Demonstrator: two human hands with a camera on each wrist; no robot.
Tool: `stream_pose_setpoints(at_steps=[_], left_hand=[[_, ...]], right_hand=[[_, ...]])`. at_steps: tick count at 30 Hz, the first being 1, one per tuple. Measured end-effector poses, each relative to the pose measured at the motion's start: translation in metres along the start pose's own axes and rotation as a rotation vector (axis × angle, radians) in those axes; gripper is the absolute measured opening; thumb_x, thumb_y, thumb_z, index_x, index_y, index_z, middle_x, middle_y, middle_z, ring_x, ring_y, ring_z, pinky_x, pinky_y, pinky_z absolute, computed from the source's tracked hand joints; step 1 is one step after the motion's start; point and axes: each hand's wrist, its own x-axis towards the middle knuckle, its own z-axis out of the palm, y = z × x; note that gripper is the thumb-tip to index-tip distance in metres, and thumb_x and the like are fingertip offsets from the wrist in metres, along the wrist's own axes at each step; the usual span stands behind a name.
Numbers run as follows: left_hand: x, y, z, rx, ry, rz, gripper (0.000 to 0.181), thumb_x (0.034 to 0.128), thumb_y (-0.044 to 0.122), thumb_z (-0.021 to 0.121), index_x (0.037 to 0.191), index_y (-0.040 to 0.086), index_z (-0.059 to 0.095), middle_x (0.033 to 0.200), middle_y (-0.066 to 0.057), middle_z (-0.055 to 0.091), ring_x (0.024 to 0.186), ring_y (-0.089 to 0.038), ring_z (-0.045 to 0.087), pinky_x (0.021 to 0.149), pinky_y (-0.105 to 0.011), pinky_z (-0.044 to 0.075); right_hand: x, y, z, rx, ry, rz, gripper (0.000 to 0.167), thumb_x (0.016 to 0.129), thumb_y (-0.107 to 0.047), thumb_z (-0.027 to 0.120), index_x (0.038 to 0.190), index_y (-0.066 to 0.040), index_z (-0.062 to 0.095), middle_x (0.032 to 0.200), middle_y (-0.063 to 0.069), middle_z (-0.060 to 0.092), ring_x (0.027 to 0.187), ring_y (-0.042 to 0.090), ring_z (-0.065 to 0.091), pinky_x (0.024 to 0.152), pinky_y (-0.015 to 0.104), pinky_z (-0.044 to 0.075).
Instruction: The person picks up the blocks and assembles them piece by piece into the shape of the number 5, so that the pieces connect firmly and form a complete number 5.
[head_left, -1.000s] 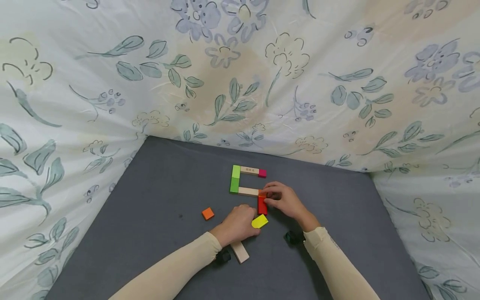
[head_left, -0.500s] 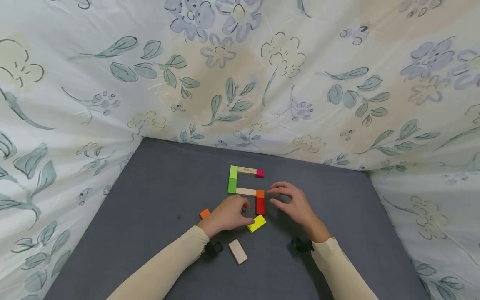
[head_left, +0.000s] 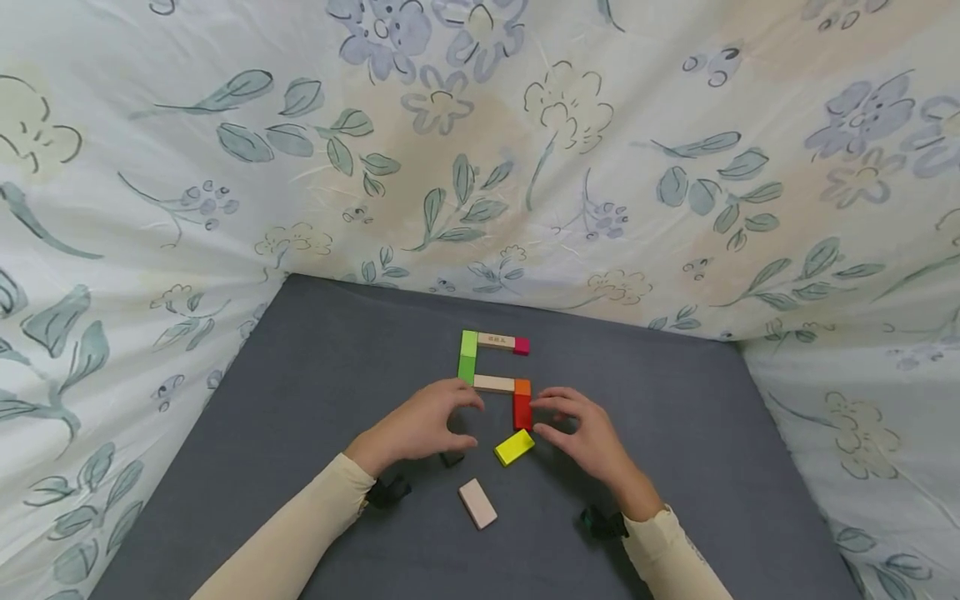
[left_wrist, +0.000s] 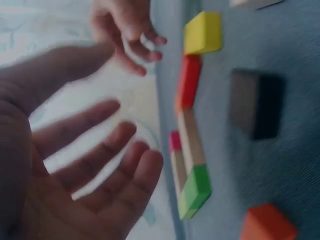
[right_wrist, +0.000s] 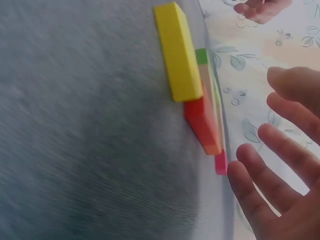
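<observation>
My left hand (head_left: 423,421) hovers left of the blocks, thumb and fingers spread around nothing. My right hand (head_left: 585,433) is held just right of the red block (head_left: 522,412), its fingers loosely bent and holding nothing. Above the red block sits an orange block (head_left: 522,387), joined by a wooden block (head_left: 493,383) to a green block (head_left: 467,369). A light green block (head_left: 468,342), another wooden block (head_left: 497,341) and a pink block (head_left: 521,346) continue the line. A yellow block (head_left: 514,447) lies tilted at the red block's lower end.
A loose wooden block (head_left: 477,503) lies nearer the front. Partly under my left hand is a dark block (head_left: 452,458). An orange cube (left_wrist: 267,222) shows in the left wrist view, hidden in the head view. Floral cloth (head_left: 480,208) rises behind the grey surface (head_left: 360,333).
My left hand has left the yellow block and moved left, uncovering the wooden block. My right hand has come off the orange and red blocks and shifted slightly right and nearer.
</observation>
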Motion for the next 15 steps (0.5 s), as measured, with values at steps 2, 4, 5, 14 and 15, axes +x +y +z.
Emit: stream_pose_setpoints(at_steps=[2,4,5,14,15], left_hand=[[-0.005,0.002,0.008,0.034,-0.053,0.051,0.047,0.0920,0.023,0.091,0.134,0.011,0.075,0.134,-0.001,0.063,0.123,-0.023,0.060,0.104,-0.045,0.053],[-0.009,0.003,0.018,0.064,-0.104,0.097,0.045,0.0915,0.023,0.091,0.132,0.014,0.075,0.133,0.004,0.062,0.123,-0.017,0.058,0.106,-0.040,0.052],[-0.010,0.004,0.023,0.077,-0.126,0.116,0.044,0.0914,0.024,0.092,0.132,0.015,0.076,0.132,0.006,0.062,0.122,-0.015,0.058,0.106,-0.037,0.052],[-0.018,0.010,0.051,0.148,-0.236,0.225,0.038,0.0899,0.021,0.092,0.126,0.021,0.078,0.132,0.010,0.064,0.123,-0.009,0.055,0.105,-0.026,0.049],[-0.018,0.010,0.052,0.158,-0.237,0.233,0.038,0.0894,0.020,0.092,0.125,0.022,0.079,0.131,0.010,0.064,0.122,-0.009,0.055,0.105,-0.025,0.049]], right_hand=[[-0.004,0.000,0.005,0.001,0.014,0.011,0.036,0.091,-0.013,0.091,0.125,-0.012,0.081,0.133,-0.002,0.068,0.108,0.029,0.069,0.089,0.050,0.061],[-0.006,0.000,0.010,0.005,0.022,0.022,0.035,0.091,-0.012,0.091,0.125,-0.013,0.082,0.132,-0.003,0.068,0.107,0.027,0.069,0.089,0.047,0.062],[-0.007,0.000,0.012,0.004,0.024,0.027,0.035,0.091,-0.012,0.091,0.124,-0.014,0.082,0.132,-0.003,0.068,0.107,0.026,0.069,0.088,0.045,0.062],[-0.011,0.005,0.024,0.021,-0.007,0.039,0.031,0.093,-0.013,0.090,0.123,-0.020,0.083,0.132,-0.007,0.067,0.106,0.019,0.067,0.087,0.037,0.060],[-0.011,0.005,0.025,0.020,-0.011,0.039,0.031,0.093,-0.013,0.089,0.123,-0.020,0.083,0.133,-0.006,0.067,0.106,0.019,0.067,0.087,0.036,0.060]])
